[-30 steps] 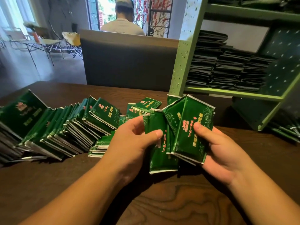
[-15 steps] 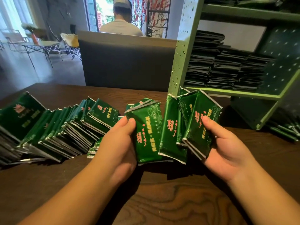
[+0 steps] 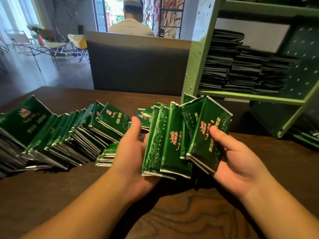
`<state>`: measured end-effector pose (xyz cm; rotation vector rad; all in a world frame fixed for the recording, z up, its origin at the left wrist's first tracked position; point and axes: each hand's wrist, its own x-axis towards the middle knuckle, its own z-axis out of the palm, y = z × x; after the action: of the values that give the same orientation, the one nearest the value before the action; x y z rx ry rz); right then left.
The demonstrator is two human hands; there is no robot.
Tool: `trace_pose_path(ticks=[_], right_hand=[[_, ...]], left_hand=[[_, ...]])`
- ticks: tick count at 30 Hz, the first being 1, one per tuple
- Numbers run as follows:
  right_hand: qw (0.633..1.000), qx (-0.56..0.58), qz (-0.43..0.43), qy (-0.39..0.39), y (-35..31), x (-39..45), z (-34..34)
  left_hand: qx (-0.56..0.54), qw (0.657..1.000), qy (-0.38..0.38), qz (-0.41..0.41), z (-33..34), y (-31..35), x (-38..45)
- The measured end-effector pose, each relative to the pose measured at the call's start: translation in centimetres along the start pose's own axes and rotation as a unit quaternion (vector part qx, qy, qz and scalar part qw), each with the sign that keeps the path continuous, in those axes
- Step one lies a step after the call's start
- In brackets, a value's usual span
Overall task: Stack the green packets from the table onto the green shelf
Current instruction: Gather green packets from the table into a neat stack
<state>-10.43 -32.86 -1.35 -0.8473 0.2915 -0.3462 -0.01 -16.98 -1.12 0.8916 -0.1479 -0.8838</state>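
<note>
Fanned green packets held in both hands above the table.
Left hand cups their left side, fingers curled underneath; right hand pinches the right ones, thumb on top.

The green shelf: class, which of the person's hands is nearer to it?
Right. The right hand grips packets just below and in front of the green shelf; the left hand holds its packets further left, beside the leaning row.

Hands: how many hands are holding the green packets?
2. The left hand holds the left side of the fanned green packets; the right hand grips the right side, thumb on front. Fingers behind the packets are hidden.
</note>
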Motion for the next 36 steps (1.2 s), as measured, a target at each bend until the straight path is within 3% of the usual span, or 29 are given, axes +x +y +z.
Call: trace_pose_path(ticks=[1,4,8,14,17,23,29,36], right_hand=[[1.000,-0.010,-0.013,0.010,-0.3,0.0,0.0],[0.999,-0.032,-0.034,0.026,-0.4,0.0,0.1],[0.998,-0.036,-0.031,0.038,-0.4,0.2,-0.2],[0.998,-0.020,-0.017,0.063,-0.4,0.5,-0.3],[0.997,-0.015,-0.023,0.077,-0.2,0.5,-0.3],[0.983,-0.068,-0.123,0.119,-0.2,0.3,0.0],[0.992,-0.070,-0.084,0.058,0.1,-0.6,1.0],[0.999,-0.022,0.025,-0.022,0.4,-1.1,1.3]], left_hand=[[-0.015,0.999,-0.008,-0.047,0.7,0.1,-0.3],[0.057,0.996,-0.063,-0.038,0.2,-0.5,-0.5],[0.125,0.992,-0.007,-0.011,-0.2,-0.8,0.5],[-0.010,1.000,-0.001,-0.007,-0.2,-0.7,1.0],[0.030,0.999,-0.005,0.043,0.0,-0.7,0.6],[0.174,0.972,-0.031,0.155,0.7,-1.0,-0.1],[0.204,0.965,-0.044,0.161,0.6,-1.5,0.1],[0.068,0.993,-0.053,0.078,0.5,-1.6,0.3]])
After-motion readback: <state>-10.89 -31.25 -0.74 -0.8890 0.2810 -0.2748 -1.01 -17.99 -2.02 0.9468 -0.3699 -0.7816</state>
